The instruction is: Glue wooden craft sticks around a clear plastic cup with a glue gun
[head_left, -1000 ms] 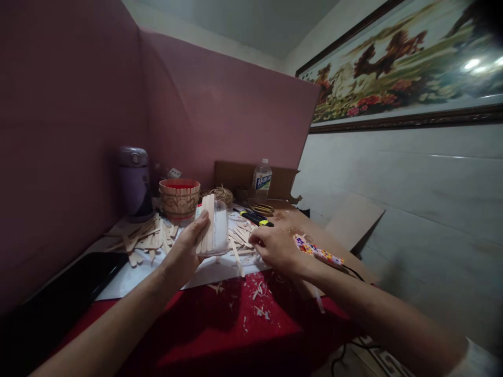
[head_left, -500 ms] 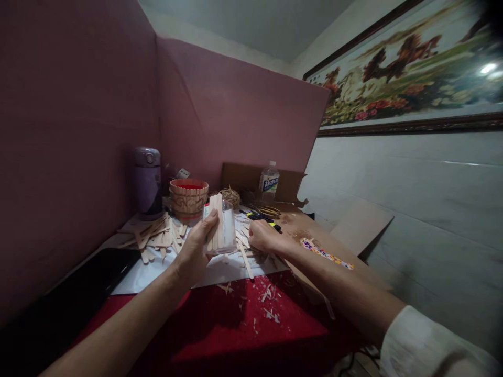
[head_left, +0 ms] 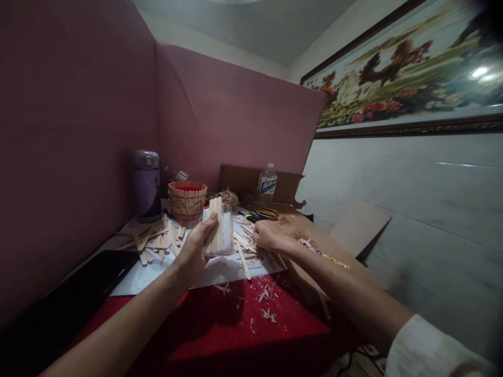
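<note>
My left hand (head_left: 196, 246) is wrapped round a clear plastic box (head_left: 227, 230) with wooden craft sticks (head_left: 214, 222) lined up on its face, the thumb pressing on the sticks. To the right, my right hand (head_left: 267, 235) is low over the table with its fingers curled, beside a black and yellow tool (head_left: 248, 216) and the scattered sticks. What its fingertips hold, if anything, is hidden. Loose sticks (head_left: 242, 259) lie between the hands, and a larger pile (head_left: 157, 236) spreads on white paper to the left.
A purple flask (head_left: 147, 186), a stick-covered basket (head_left: 187, 200) and a plastic bottle (head_left: 267, 184) stand at the back. A black phone-like slab (head_left: 98, 272) lies at the left. Brown cardboard (head_left: 314, 230) covers the right. Shavings dot the red cloth (head_left: 220, 335).
My right hand has moved slightly right, over part of the black and yellow tool. My left hand keeps its hold on the box and sticks. The view has shifted slightly.
</note>
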Motion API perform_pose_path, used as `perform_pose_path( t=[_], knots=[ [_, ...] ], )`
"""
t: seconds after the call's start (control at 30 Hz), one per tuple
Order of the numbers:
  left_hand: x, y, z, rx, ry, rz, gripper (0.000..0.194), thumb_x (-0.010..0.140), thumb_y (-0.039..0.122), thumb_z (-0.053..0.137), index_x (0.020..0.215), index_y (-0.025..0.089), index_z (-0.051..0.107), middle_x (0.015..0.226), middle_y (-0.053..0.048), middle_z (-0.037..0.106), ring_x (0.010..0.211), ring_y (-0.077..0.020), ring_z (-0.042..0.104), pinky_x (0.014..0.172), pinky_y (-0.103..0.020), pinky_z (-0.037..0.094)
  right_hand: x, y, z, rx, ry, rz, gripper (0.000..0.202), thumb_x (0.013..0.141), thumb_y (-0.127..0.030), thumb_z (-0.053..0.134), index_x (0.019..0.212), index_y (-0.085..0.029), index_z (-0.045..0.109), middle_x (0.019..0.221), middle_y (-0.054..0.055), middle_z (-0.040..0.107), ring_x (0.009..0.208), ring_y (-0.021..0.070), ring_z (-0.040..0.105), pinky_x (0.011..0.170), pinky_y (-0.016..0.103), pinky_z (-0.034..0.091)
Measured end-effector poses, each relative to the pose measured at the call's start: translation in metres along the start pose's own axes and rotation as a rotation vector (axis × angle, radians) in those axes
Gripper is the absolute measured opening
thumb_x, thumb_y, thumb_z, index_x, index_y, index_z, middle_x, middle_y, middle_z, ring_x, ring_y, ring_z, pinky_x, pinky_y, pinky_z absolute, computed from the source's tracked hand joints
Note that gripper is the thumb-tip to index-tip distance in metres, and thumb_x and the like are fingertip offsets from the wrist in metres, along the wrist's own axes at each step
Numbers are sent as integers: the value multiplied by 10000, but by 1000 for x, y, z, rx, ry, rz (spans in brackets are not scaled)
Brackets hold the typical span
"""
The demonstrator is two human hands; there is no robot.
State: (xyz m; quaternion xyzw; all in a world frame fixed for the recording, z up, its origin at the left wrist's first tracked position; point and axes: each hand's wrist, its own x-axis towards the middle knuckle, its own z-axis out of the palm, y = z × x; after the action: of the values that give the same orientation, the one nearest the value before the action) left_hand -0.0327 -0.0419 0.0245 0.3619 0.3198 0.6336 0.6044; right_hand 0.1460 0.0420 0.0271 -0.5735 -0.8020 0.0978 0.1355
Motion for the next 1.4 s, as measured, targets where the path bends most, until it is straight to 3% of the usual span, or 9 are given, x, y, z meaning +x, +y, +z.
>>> perform_pose_path(
  t=[0.13, 0.27, 0.37, 0.43, 0.6, 0.77, 0.9, 1.13, 1.4],
  knots=[
    [-1, 1, 2, 6, 57, -10, 503, 698, 353, 740, 1138, 155, 601, 892, -71, 680, 731, -201, 630, 571, -289, 561, -15, -3, -14, 276, -26, -6, 213, 804, -154, 430, 667, -131, 590, 575, 26, 596, 465, 86, 469, 448, 206, 332],
    [-3, 0, 4, -1, 52, -40, 524, 691, 372, 742, 1150, 162, 603, 920, -86, 690, 783, -228, 636, 578, -297, 556, -36, -5, -17, 605, -12, -42, 190, 782, -212, 486, 933, -139, 576, 603, -18, 571, 432, 67, 448, 396, 177, 324],
    [-5, 0, 6, -3, 64, -80, 489, 705, 367, 731, 1140, 176, 618, 982, -93, 700, 846, -253, 646, 595, -313, 554, -49, -9, -16, 1027, -5, -86, 521, 679, -194, 632, 1165, -147, 455, 622, -47, 580, 440, 98, 529, 345, 173, 353],
    [-6, 0, 7, -3, 49, -119, 456, 734, 346, 705, 1153, 188, 620, 1047, -92, 699, 890, -257, 652, 630, -330, 555, -58, -14, -17, 1166, -3, -153, 599, 660, -195, 677, 1203, -159, 427, 606, -65, 573, 437, 120, 567, 317, 176, 387],
    [-6, -4, 7, 36, -161, -190, 405, 800, 439, 617, 1035, 114, 673, 888, -131, 724, 755, -236, 666, 666, -340, 534, -77, -36, -21, 1260, 86, -316, 777, 730, -194, 673, 1393, -266, 275, 560, -102, 565, 381, 126, 568, 301, 194, 442],
    [-5, -8, 4, 113, -355, -134, 457, 798, 541, 571, 834, 101, 691, 711, -119, 697, 645, -217, 647, 652, -334, 522, -79, -50, -18, 1328, 118, -342, 529, 769, -259, 650, 1244, -200, 424, 546, -84, 573, 350, 108, 549, 303, 195, 447],
    [-4, -9, 2, 74, -262, -148, 413, 775, 506, 631, 924, 126, 693, 802, -104, 716, 688, -205, 655, 641, -311, 522, -73, -51, -15, 1384, 161, -376, 728, 761, -241, 679, 1368, -208, 277, 590, -87, 602, 365, 106, 560, 322, 195, 470],
    [-6, -7, 3, 41, -200, -189, 342, 784, 462, 644, 920, 150, 683, 755, -71, 694, 627, -181, 636, 584, -298, 515, -63, -48, -6, 1494, 143, -336, 492, 686, -213, 742, 1104, -204, 481, 609, -90, 586, 381, 94, 560, 296, 185, 470],
    [-8, -5, 8, 43, -174, -196, 347, 773, 437, 659, 965, 147, 675, 790, -66, 693, 636, -167, 628, 534, -268, 510, -56, -50, 1, 1511, 302, -269, 422, 687, -257, 772, 1037, -169, 554, 603, -82, 563, 370, 67, 506, 269, 160, 400]
  ],
)
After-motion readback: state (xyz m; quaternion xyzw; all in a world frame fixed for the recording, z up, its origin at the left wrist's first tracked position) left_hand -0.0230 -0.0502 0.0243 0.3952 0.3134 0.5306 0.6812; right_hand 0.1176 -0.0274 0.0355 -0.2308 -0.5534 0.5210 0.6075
